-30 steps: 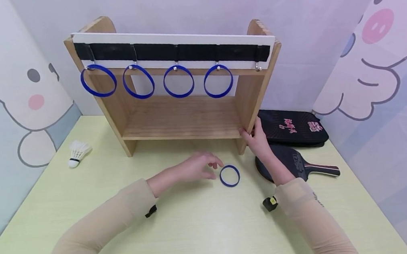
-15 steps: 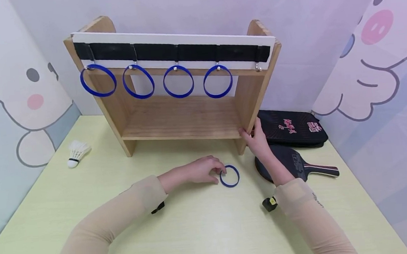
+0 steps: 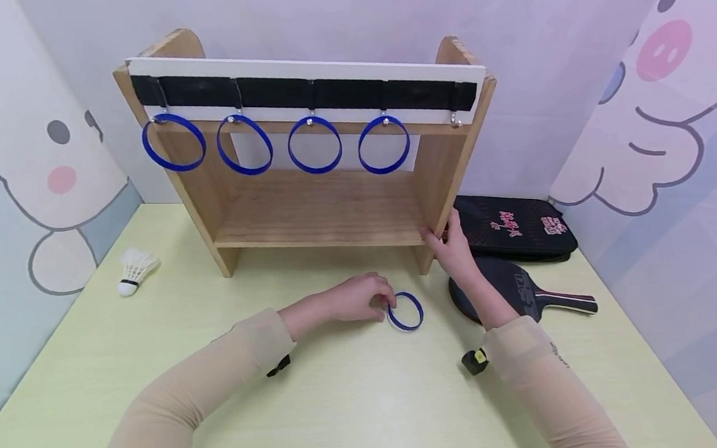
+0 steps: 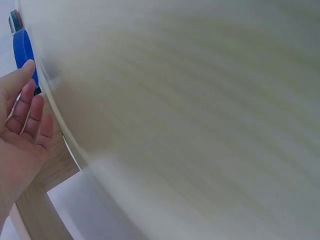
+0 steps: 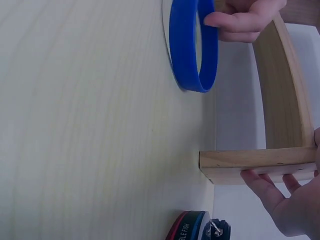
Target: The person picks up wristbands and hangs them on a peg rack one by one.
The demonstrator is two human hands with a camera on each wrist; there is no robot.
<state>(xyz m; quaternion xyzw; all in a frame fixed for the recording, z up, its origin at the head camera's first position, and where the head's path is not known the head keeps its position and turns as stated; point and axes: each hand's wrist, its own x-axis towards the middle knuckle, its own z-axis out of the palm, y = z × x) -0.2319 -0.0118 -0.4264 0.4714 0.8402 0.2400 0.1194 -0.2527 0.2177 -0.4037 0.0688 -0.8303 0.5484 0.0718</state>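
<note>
My left hand [image 3: 358, 298] pinches the near-left edge of a blue wristband [image 3: 421, 311] between thumb and index finger. In the right wrist view this wristband [image 5: 184, 55] stands tilted above the tabletop. The left wrist view shows my thumb and index fingertip at the wristband [image 4: 22, 47]. My right hand [image 3: 457, 251] grips the lower right side panel of a wooden shelf [image 3: 318, 206], thumb in front and fingers on the outer face. Several more blue wristbands [image 3: 320, 170] hang on hooks along the shelf's white-and-black top strip. At its right end is another metal hook [image 3: 455, 122].
A table tennis paddle [image 3: 505, 286] lies right of the shelf, partly behind my right forearm. Behind it rests a black zip case [image 3: 506, 225]. A white shuttlecock [image 3: 137, 270] lies at the far left of the pale table [image 3: 349, 410].
My left hand has moved slightly right to the loose wristband and closed thumb and finger on its edge. The wristband now tilts up a little. The right hand stays on the shelf.
</note>
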